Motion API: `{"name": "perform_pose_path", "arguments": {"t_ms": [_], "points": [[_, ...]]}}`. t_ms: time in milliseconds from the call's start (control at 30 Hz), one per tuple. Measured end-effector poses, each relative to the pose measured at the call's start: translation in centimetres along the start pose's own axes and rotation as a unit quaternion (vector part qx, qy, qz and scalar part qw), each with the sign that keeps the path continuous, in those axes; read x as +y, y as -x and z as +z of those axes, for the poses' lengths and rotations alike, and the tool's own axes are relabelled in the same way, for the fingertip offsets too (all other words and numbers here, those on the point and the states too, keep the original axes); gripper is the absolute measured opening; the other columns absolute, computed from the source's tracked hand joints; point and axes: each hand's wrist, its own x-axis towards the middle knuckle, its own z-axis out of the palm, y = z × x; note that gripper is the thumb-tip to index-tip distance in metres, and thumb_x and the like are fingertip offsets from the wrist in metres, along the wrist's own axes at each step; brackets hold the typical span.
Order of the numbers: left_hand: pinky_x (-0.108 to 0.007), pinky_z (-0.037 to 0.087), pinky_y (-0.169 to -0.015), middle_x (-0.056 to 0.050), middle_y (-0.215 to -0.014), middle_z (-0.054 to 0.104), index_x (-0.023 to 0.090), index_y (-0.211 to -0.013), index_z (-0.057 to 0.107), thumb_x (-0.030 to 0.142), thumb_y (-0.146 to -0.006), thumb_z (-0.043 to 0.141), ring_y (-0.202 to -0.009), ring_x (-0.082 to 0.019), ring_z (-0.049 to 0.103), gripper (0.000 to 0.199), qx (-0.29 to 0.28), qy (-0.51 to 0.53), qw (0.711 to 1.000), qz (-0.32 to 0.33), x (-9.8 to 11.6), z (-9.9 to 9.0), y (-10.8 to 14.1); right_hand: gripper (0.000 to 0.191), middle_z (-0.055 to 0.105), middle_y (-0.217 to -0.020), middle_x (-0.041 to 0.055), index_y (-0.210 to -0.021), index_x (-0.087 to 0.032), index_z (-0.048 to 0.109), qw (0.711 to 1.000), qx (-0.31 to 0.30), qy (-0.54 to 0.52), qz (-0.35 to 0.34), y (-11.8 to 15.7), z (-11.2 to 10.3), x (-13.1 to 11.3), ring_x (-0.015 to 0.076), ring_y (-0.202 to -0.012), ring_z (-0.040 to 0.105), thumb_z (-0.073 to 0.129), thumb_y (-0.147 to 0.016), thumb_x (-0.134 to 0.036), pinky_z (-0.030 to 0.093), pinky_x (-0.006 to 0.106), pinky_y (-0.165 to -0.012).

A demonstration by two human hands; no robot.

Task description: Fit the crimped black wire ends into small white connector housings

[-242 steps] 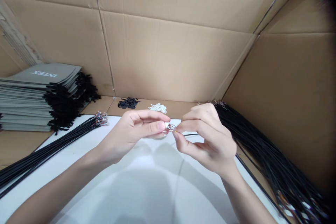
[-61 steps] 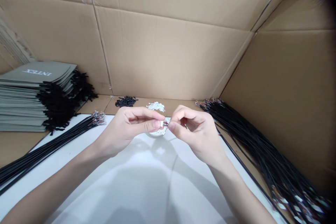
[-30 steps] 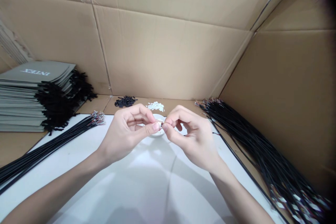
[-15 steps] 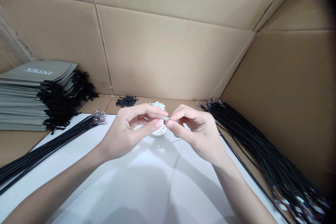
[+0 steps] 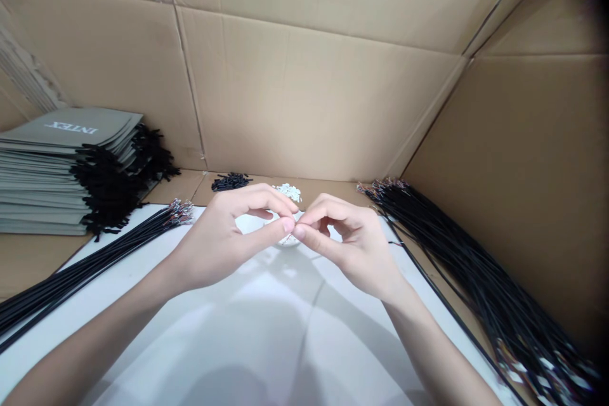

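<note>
My left hand (image 5: 233, 235) is closed in a pinch, thumb against fingertips, above the middle of the white work surface (image 5: 266, 330). Opposite it, my right hand (image 5: 347, 238) pinches too, and the fingertips of both hands meet. Whatever lies between them is too small and too covered by the fingers to make out. Right behind and below the fingertips shows part of a round white dish (image 5: 288, 242) with small bits in it, mostly hidden by the hands. Just beyond, small white pieces (image 5: 288, 191) lie in a pile.
Black cables (image 5: 118, 247) with bared coloured wire ends lie at left, and a larger bundle of black cables (image 5: 457, 273) at right. Short black tubes (image 5: 231, 181) are heaped at the back. Grey sleeves (image 5: 42, 184) are stacked far left. Cardboard walls (image 5: 314, 101) enclose the surface.
My fingertips have come together and shifted slightly left. A small white piece and a reddish bit that showed between them are now covered.
</note>
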Motion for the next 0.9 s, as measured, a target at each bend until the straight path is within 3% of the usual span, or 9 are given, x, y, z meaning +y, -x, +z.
{"name": "perform_pose_path", "arguments": {"t_ms": [300,500,633,800,900], "points": [[-0.017,0.050,-0.080,0.003,-0.093,0.073,0.023,-0.080,0.076,0.019,-0.088,0.069,-0.088,-0.010,0.066,0.011,0.047,0.015,0.998,0.023,-0.2,0.0,-0.3,0.009,0.066,-0.071,-0.0019,-0.079,-0.021,0.072,0.999,0.012,-0.041,0.010,-0.3,0.0,0.3,0.0111,-0.066,0.052,0.072,-0.087,-0.022,0.038,0.028,-0.059],[-0.018,0.052,-0.079,0.002,-0.092,0.073,0.024,-0.080,0.077,0.017,-0.085,0.071,-0.088,-0.011,0.066,0.011,0.073,0.038,0.996,0.026,-0.2,0.6,-0.2,0.012,0.065,-0.071,-0.0029,-0.076,-0.021,0.069,0.996,0.064,0.015,-0.066,0.0,0.6,0.1,0.0106,-0.066,0.053,0.071,-0.087,-0.015,0.039,0.027,-0.059],[-0.018,0.052,-0.083,0.003,-0.094,0.073,0.025,-0.083,0.077,0.019,-0.087,0.071,-0.091,-0.012,0.067,0.010,0.076,0.031,0.996,0.038,-0.1,0.8,0.0,0.014,0.064,-0.072,-0.0036,-0.077,-0.022,0.066,0.991,0.065,0.049,-0.108,0.3,0.6,0.0,0.0111,-0.069,0.054,0.069,-0.087,-0.012,0.040,0.027,-0.060],[-0.019,0.052,-0.082,0.003,-0.104,0.074,0.030,-0.104,0.073,0.037,-0.091,0.068,-0.096,-0.013,0.068,0.016,0.031,0.018,0.999,-0.036,0.4,-0.2,0.1,0.015,0.062,-0.074,-0.0041,-0.078,-0.022,0.064,0.983,0.071,0.110,-0.128,0.4,0.2,-0.2,0.0112,-0.070,0.053,0.069,-0.087,-0.011,0.040,0.027,-0.062],[-0.018,0.051,-0.074,0.003,-0.097,0.075,0.028,-0.100,0.073,0.043,-0.090,0.068,-0.090,-0.013,0.068,0.018,-0.040,0.043,0.993,-0.098,0.7,-0.8,0.0,0.015,0.061,-0.075,-0.0040,-0.078,-0.021,0.062,0.973,0.072,0.158,-0.154,0.5,0.0,-0.5,0.0110,-0.071,0.053,0.069,-0.087,-0.010,0.040,0.028,-0.065]]}}
